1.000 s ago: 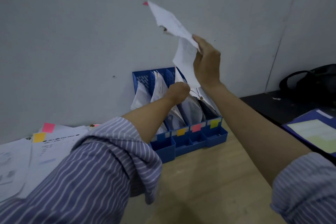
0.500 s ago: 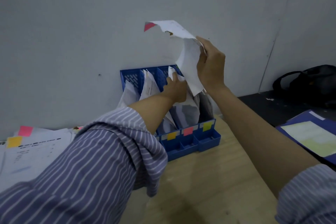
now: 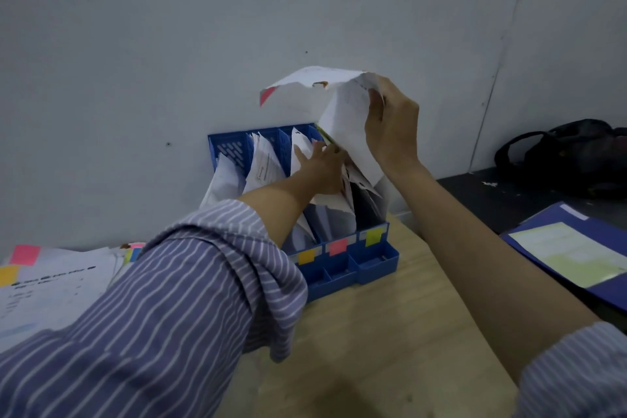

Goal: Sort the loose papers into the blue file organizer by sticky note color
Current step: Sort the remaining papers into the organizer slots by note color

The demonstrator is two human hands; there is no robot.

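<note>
- Right hand [image 3: 390,125]: raised at about 1 o'clock from the frame's centre, fingers and thumb curled round the right edge of a white sheet [image 3: 342,119], which it holds above the blue file organizer [image 3: 376,260].
- White sheet: bent over at the top, its upper part flopping toward 9 o'clock; a pink sticky note [image 3: 266,95] sits on its far left corner, and a small brownish mark shows on the torn-looking top edge. The lower end hangs down to the organizer's right-hand slots — which slot it enters cannot be told.
- Left hand [image 3: 322,166]: reaches into the organizer just at 7 o'clock of the right hand, fingers straight and spread, pressing against the filed papers [image 3: 264,166] standing in the slots; it grips nothing that can be seen.
- Blue file organizer: stands against the grey wall [image 3: 135,61] at the far edge of the wooden desk [image 3: 373,332]. Its front bears coloured labels — an orange label [image 3: 306,256], a pink label [image 3: 338,245], a yellow label [image 3: 374,236] from left to right.
- Loose papers [image 3: 54,282]: a stack at 9 o'clock of the organizer, well apart from it, with pink and yellow notes on its top corner.
- Blue folder [image 3: 576,248]: lies open at 3 o'clock; a black bag [image 3: 570,156] rests beyond it at 2 o'clock.
- Striped sleeves cover both forearms' near ends.
</note>
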